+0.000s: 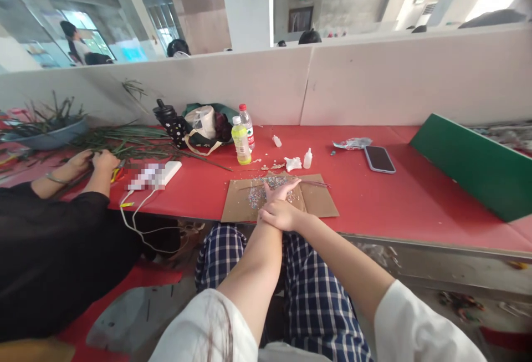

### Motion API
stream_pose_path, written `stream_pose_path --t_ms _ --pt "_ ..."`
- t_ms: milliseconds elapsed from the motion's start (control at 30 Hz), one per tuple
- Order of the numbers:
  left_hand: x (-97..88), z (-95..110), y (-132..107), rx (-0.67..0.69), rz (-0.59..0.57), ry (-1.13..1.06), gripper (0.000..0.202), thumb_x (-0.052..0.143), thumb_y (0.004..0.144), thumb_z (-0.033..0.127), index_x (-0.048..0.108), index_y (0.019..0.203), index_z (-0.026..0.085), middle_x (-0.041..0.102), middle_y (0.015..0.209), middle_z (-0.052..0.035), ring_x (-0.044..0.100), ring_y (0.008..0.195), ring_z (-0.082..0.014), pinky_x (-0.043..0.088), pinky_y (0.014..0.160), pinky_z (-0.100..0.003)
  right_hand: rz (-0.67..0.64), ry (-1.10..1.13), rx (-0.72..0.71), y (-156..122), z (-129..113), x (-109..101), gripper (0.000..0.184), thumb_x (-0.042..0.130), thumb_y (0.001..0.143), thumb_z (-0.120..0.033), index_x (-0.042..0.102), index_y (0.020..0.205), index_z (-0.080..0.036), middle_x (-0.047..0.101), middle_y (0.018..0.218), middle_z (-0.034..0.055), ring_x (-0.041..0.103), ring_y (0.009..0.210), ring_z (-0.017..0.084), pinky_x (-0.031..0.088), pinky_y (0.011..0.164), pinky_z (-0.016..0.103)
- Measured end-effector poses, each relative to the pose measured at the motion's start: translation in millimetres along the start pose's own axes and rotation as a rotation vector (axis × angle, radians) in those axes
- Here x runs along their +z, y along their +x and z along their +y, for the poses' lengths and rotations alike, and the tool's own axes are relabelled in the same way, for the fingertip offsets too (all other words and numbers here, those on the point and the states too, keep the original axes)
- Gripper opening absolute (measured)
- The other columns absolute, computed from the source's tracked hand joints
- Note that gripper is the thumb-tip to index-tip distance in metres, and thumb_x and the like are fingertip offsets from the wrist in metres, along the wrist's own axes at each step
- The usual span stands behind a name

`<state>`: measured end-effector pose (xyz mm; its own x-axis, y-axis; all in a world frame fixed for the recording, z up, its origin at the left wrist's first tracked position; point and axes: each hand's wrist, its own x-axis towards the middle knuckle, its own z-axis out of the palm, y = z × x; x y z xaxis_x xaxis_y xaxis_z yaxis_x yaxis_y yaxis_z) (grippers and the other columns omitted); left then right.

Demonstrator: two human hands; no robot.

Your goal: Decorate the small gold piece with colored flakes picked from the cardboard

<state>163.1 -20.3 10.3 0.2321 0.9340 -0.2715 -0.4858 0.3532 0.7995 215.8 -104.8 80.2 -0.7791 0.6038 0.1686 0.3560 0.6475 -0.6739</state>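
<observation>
My left hand (281, 189) is stretched out over a cardboard sheet (236, 212), thumb apart from the fingers. Across its wrist lies my right hand (277, 213), with its fingers curled round it. Tiny multicoloured beads or glitter bits (256, 197) are scattered over the cardboard around my left hand. Thin dark stems (318, 183) lie across the cardboard by the left fingertips; whether they touch is unclear. Just behind the cardboard are a crumpled white tissue (293, 163) and a small white squeeze bottle (307, 158).
A yellow-green drink bottle (241, 143), a clear bottle (248, 123), a black tumbler (168, 121) and a bag (203, 129) stand behind. A phone (379, 159) and green board (474, 168) are right. At left, a co-worker's hands (93, 165) hold green stems near a white power strip (170, 172).
</observation>
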Motion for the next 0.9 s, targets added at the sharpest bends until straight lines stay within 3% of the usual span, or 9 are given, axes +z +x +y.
stream_pose_path --t_ms 167,267,400,433,500,567,633,767,900 --pt "-10.5 -4.0 10.9 0.058 0.028 0.45 0.043 0.058 0.096 0.048 0.063 0.122 0.015 0.063 0.131 -0.0083 0.059 0.122 -0.0273 0.05 0.106 -0.05 -0.011 0.024 -0.065 -0.7 -26.6 7.5 0.027 0.058 0.1 -0.039 0.069 0.101 -0.015 0.073 0.1 0.0045 0.07 0.092 0.017 0.056 0.091 0.041" --pt "-16.9 -5.9 20.1 0.096 0.088 0.551 0.041 0.059 0.096 0.047 0.063 0.121 0.015 0.063 0.13 -0.0087 0.06 0.12 -0.0257 0.051 0.105 -0.049 -0.016 0.056 -0.178 -8.2 -59.8 13.0 0.037 0.04 0.103 -0.023 0.074 0.092 -0.018 0.077 0.089 0.0029 0.071 0.083 0.013 0.056 0.089 0.033" --pt "-22.6 -8.0 27.8 0.119 0.081 0.59 0.039 0.06 0.095 0.046 0.064 0.12 0.016 0.064 0.127 -0.008 0.062 0.118 -0.025 0.053 0.102 -0.047 0.058 0.077 -0.326 -24.7 -104.9 31.6 0.04 0.04 0.098 -0.035 0.074 0.101 -0.015 0.078 0.096 0.0065 0.071 0.087 0.016 0.056 0.086 0.03" --pt "-23.0 -8.3 28.1 0.119 0.068 0.589 0.039 0.06 0.095 0.046 0.064 0.12 0.016 0.064 0.127 -0.0081 0.062 0.118 -0.0245 0.053 0.102 -0.046 0.106 0.083 -0.37 -28.9 -112.2 39.0 0.043 0.037 0.097 -0.038 0.072 0.107 -0.014 0.078 0.101 0.0077 0.071 0.092 0.016 0.056 0.089 0.031" --pt "-22.2 -8.5 26.9 0.118 0.042 0.576 0.038 0.06 0.096 0.046 0.064 0.12 0.017 0.064 0.128 -0.008 0.062 0.118 -0.0242 0.053 0.102 -0.045 0.394 0.031 -0.504 -35.9 -118.5 55.5 0.047 0.031 0.098 -0.039 0.068 0.112 -0.015 0.077 0.102 0.0084 0.071 0.094 0.017 0.056 0.09 0.034" --pt "-19.7 -7.8 24.0 0.12 0.011 0.547 0.04 0.059 0.096 0.047 0.063 0.122 0.017 0.063 0.13 -0.0091 0.061 0.119 -0.0237 0.052 0.103 -0.046 0.673 -0.008 -0.574 -40.3 -113.6 70.3 0.047 0.029 0.096 -0.037 0.063 0.121 -0.016 0.076 0.104 0.0079 0.071 0.097 0.018 0.056 0.09 0.035" --pt "-16.3 -6.5 20.1 0.125 -0.02 0.501 0.044 0.057 0.096 0.05 0.062 0.125 0.017 0.061 0.133 -0.0101 0.059 0.123 -0.0247 0.05 0.106 -0.049 0.822 -0.086 -0.645 -41.7 -100.3 79.0 0.048 0.029 0.095 -0.037 0.058 0.128 -0.017 0.076 0.104 0.0069 0.069 0.1 0.02 0.055 0.09 0.039" --pt "-10.1 -1.9 12.3 0.16 -0.066 0.424 0.049 0.055 0.096 0.054 0.06 0.129 0.018 0.059 0.138 -0.0109 0.056 0.128 -0.0268 0.045 0.111 -0.053 0.776 -0.156 -0.708 -36.6 -67.4 74.9 0.054 0.022 0.098 -0.046 0.056 0.13 -0.02 0.073 0.105 0.008 0.068 0.099 0.021 0.054 0.085 0.04" --pt "-6.2 4.9 10.7 0.245 -0.067 0.542 0.044 0.055 0.097 0.05 0.061 0.126 0.017 0.062 0.132 -0.0104 0.06 0.122 -0.0246 0.05 0.106 -0.05 0.695 -0.157 -0.68 -26.9 -40.5 65.2 0.059 0.016 0.101 -0.052 0.06 0.123 -0.019 0.071 0.098 0.0085 0.068 0.088 0.019 0.055 0.081 0.037"
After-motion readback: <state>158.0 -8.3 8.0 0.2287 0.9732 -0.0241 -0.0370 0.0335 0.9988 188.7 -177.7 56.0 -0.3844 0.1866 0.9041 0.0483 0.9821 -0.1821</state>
